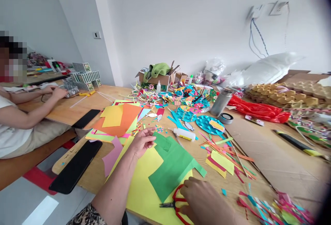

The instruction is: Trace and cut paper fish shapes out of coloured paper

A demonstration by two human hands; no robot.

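Note:
A large sheet of green paper (173, 166) with cut edges lies over yellow paper (142, 183) at the table's front. My left hand (142, 143) is at the green paper's far left corner, its curled fingers closed on that edge. Low in the view, my right hand (199, 197) grips scissors (177, 204) by their red handles. The short, dark blades point left, over the yellow paper beside the green sheet's near corner. A white glue bottle (184, 134) lies on its side beyond the green paper.
Orange paper (126, 118) and other coloured sheets lie at left, near a black phone (77, 166). Paper strips, blue decorated discs (210, 125) and a steel flask (221, 102) stand right of centre. Cardboard (269, 156) covers the right side. Another person's hands (55, 90) work at far left.

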